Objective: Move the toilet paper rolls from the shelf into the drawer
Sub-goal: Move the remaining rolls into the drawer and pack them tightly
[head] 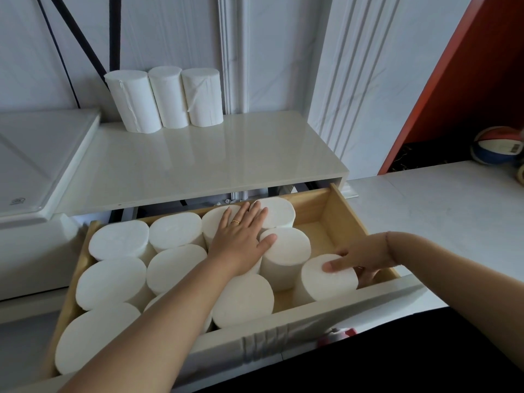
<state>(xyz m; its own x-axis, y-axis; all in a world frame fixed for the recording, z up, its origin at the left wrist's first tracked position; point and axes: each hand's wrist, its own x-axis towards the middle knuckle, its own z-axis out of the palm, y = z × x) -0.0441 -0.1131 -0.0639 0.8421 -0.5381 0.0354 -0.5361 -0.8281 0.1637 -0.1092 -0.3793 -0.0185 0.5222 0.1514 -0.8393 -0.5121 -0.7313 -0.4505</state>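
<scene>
While the left hand (240,236) lies flat, fingers spread, on upright white toilet paper rolls (175,231) in the open wooden drawer (334,211), the right hand (360,259) grips the front-right roll (329,276), thumb on top, fingers behind.

Single head-worn view, forward and steeply down, close over the open drawer (334,211).
</scene>
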